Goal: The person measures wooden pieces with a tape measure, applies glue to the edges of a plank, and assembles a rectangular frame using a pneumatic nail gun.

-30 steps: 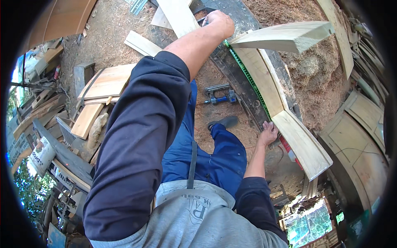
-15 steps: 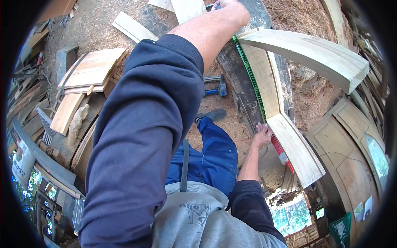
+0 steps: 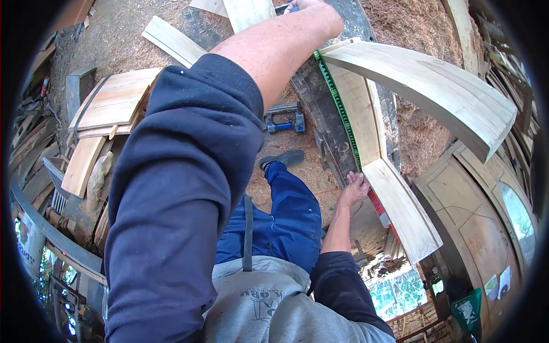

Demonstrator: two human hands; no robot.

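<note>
A green tape measure [image 3: 338, 106] is drawn out along the edge of a wooden door-frame-like assembly [image 3: 361, 108] on the dark bench [image 3: 320, 97]. My right hand [image 3: 355, 186] pinches the tape's near end, at the corner where a short grooved board [image 3: 403, 208] joins. Across the far end stands a thick pale board [image 3: 423, 80]. My left arm reaches far forward. At the top edge my left hand [image 3: 311, 6] is closed around a small blue and dark thing, mostly cut off and hidden by the wrist.
A blue and black nail gun [image 3: 285, 118] lies left of the bench. Stacked boards [image 3: 114, 106] stand at the left, loose planks [image 3: 174, 41] at the far left. Sawdust [image 3: 420, 123] covers the ground. An old panelled door [image 3: 469, 200] leans at the right.
The view has shifted slightly, so bench and boards sit a little further left. Both hands keep their places at either end of the assembly; the tape stays stretched.
</note>
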